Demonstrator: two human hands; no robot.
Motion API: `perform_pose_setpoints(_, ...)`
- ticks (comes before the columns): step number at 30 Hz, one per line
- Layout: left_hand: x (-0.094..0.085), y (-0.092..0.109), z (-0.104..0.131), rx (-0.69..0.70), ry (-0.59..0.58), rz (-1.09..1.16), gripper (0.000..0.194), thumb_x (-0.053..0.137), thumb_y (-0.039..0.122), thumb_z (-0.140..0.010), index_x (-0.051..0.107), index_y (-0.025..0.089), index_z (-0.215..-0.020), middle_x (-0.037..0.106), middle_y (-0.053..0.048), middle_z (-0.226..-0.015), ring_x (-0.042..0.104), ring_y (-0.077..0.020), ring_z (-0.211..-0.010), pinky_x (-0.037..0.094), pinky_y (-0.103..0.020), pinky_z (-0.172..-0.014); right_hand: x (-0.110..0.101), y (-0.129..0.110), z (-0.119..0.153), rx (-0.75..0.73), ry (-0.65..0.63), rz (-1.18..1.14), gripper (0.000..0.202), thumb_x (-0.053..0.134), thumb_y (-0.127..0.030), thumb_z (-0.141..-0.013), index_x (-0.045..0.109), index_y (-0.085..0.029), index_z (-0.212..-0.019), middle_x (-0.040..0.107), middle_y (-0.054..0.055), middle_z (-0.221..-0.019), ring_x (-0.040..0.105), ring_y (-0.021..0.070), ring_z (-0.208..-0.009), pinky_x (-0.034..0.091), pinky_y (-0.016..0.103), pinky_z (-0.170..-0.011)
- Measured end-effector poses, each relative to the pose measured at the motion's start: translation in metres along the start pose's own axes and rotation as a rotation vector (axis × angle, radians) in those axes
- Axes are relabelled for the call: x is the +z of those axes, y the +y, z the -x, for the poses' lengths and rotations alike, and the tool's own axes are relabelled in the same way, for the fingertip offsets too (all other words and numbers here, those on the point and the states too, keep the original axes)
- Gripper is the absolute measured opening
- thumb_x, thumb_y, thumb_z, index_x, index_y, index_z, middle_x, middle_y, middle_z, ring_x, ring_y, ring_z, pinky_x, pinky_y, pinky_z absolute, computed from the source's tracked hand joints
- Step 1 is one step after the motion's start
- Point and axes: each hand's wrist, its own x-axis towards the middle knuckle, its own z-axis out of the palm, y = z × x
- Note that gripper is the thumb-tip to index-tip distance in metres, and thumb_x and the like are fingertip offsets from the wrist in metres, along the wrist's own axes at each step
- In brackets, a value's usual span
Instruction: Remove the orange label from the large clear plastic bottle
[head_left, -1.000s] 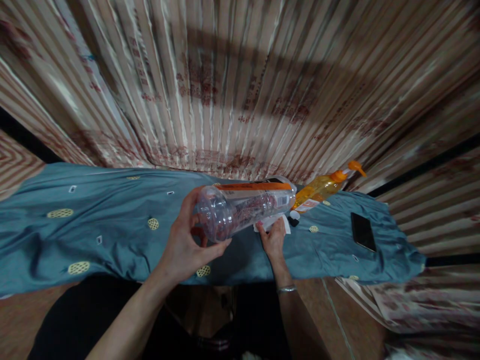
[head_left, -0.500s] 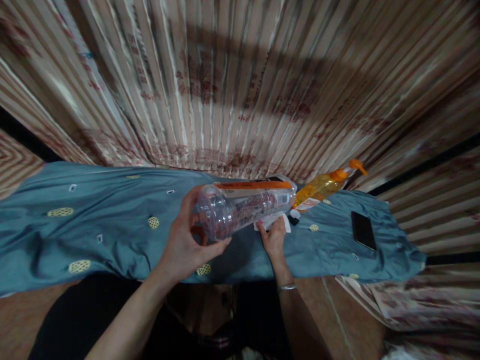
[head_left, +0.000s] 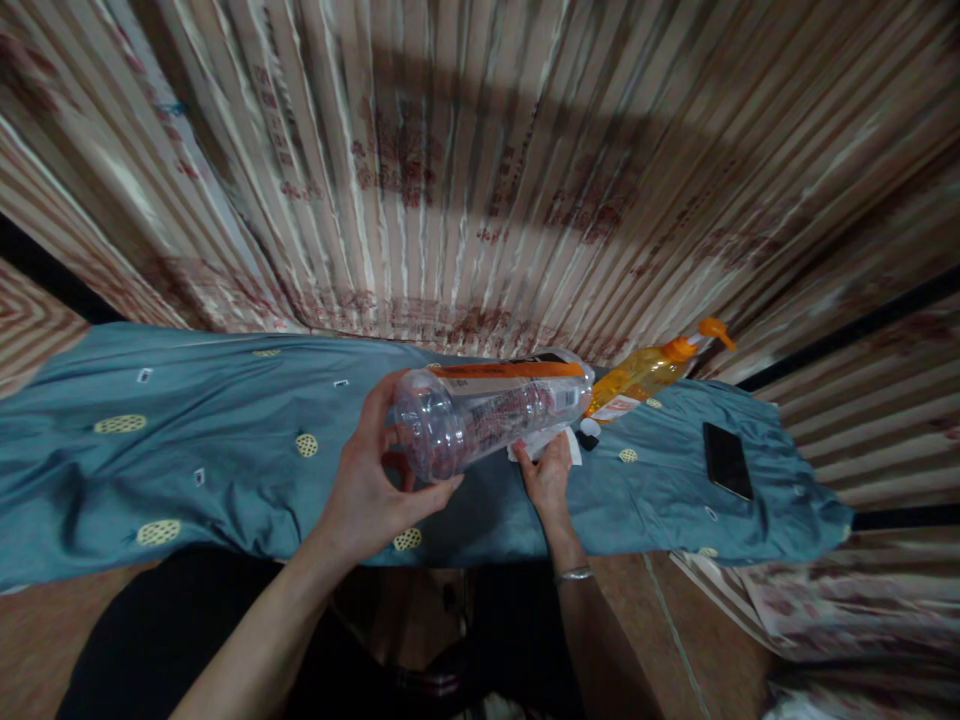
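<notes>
A large clear plastic bottle [head_left: 499, 410] with an orange-edged label lies tilted in the air, its wide end toward the left. My left hand [head_left: 379, 480] grips that end, fingers and thumb curved around it. Below the bottle's other end, my right hand [head_left: 551, 475] is closed on a white tissue [head_left: 575, 447]; its fingertips are partly hidden behind the tissue and bottle. Beside the tissue sits a small black and white object [head_left: 589, 433], perhaps a cap. Just beyond it stands a pump bottle [head_left: 637, 380] of amber liquid with an orange pump top.
A teal cloth with yellow pineapple prints [head_left: 247, 430] covers the narrow table. A black phone [head_left: 726, 460] lies toward its right end. Striped curtains [head_left: 465, 180] hang close behind and at both sides, with dark bars [head_left: 855, 330] at the right.
</notes>
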Motion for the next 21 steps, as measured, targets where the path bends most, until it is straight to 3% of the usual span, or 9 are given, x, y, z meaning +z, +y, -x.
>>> perform_pose_setpoints(10,-0.001,0.001,0.000,-0.020,-0.019,0.010,0.088,0.089,0.029,-0.065,0.046,0.022,-0.142,0.070,-0.003,-0.098,0.070,-0.0161,-0.063,0.056,-0.022,-0.045,-0.001,-0.004,0.000,0.027,0.027,0.008,0.076,0.048,-0.074,-0.099,0.055,-0.011,-0.141,0.062,0.028,-0.139,0.055,0.0410,-0.137,0.047,0.065,-0.112)
perform_pose_setpoints(16,0.000,0.002,-0.001,-0.012,0.008,0.001,0.088,0.089,0.030,-0.063,0.048,0.022,-0.140,0.070,-0.008,-0.113,0.069,-0.0147,-0.065,0.054,-0.020,-0.044,-0.005,-0.009,-0.002,0.050,-0.016,-0.021,0.077,0.052,-0.070,-0.099,0.053,-0.009,-0.145,0.059,0.029,-0.145,0.052,0.0414,-0.140,0.043,0.065,-0.115)
perform_pose_setpoints(21,0.001,0.000,0.000,-0.009,0.003,0.011,0.088,0.089,0.028,-0.063,0.047,0.022,-0.140,0.070,-0.003,-0.101,0.068,-0.0139,-0.061,0.052,-0.019,-0.043,-0.007,-0.011,-0.003,0.040,-0.013,-0.021,0.075,0.051,-0.070,-0.099,0.054,-0.010,-0.144,0.061,0.029,-0.142,0.054,0.0411,-0.137,0.044,0.064,-0.114)
